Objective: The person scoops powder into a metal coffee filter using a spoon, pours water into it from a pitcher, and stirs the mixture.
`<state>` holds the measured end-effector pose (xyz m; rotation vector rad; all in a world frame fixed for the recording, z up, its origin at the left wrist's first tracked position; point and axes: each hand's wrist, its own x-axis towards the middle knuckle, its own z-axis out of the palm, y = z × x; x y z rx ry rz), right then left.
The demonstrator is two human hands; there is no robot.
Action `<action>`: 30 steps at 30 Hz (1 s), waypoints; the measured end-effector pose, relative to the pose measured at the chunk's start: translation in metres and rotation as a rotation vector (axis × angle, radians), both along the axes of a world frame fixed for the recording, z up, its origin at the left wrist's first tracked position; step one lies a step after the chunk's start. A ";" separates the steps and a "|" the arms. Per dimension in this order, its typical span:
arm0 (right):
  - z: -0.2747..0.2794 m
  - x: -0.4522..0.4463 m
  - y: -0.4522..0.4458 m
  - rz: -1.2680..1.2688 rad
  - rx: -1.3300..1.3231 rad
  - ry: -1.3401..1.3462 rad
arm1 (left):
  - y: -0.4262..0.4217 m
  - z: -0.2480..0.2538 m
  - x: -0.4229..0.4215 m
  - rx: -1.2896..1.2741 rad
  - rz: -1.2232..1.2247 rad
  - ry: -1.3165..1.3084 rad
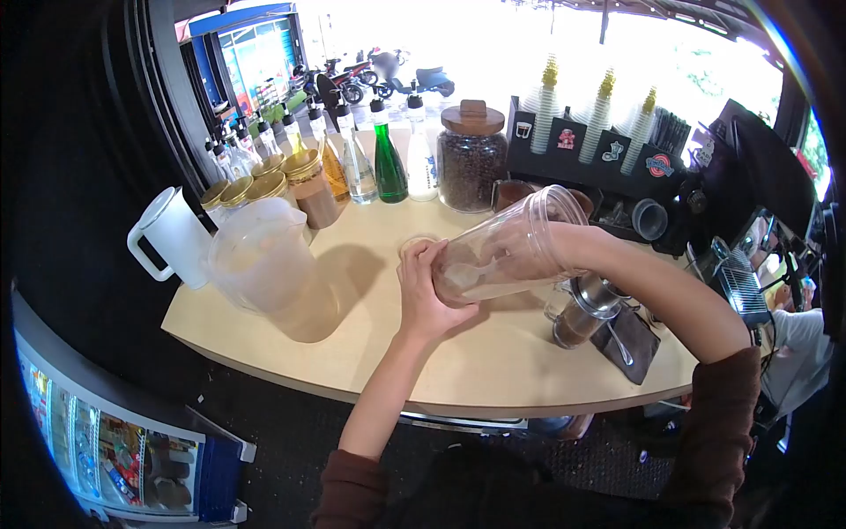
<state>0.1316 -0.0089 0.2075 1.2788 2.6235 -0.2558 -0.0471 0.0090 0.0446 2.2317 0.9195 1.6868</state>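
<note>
Head view: clear jar around right hand.

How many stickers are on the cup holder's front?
4 in a row, left to right: white sticker, pink sticker, second white sticker, red sticker. None there looks hidden.

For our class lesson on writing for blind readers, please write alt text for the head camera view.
A person holds a large clear container tilted above a pale counter, left hand around its base and right hand inside. A cloudy pitcher stands to the left; bottles, a jar of dark beans and stacked cups are behind.
</note>
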 end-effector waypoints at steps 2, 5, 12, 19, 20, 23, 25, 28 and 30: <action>-0.001 0.005 -0.001 0.024 -0.012 0.079 | 0.001 -0.002 0.001 0.009 -0.002 -0.016; -0.001 0.005 -0.003 0.041 -0.037 0.153 | 0.001 -0.003 0.001 0.012 -0.002 -0.024; 0.009 0.009 -0.009 0.052 -0.059 0.182 | 0.001 -0.004 0.002 0.020 -0.019 -0.024; 0.000 0.027 -0.006 0.082 -0.042 0.338 | -0.002 -0.003 0.002 0.009 -0.008 -0.014; 0.004 0.027 -0.009 0.058 -0.048 0.333 | -0.002 -0.004 0.002 0.001 -0.008 -0.011; 0.011 0.027 -0.012 0.057 -0.049 0.339 | -0.003 -0.003 0.002 -0.011 0.004 0.008; 0.013 0.028 -0.013 0.077 -0.047 0.354 | -0.005 0.000 0.001 -0.018 0.012 0.028; 0.016 0.027 -0.016 0.038 -0.064 0.371 | -0.006 0.002 0.001 -0.011 0.022 0.031; 0.023 0.024 -0.020 0.001 -0.087 0.376 | -0.005 0.002 0.001 -0.005 0.012 0.007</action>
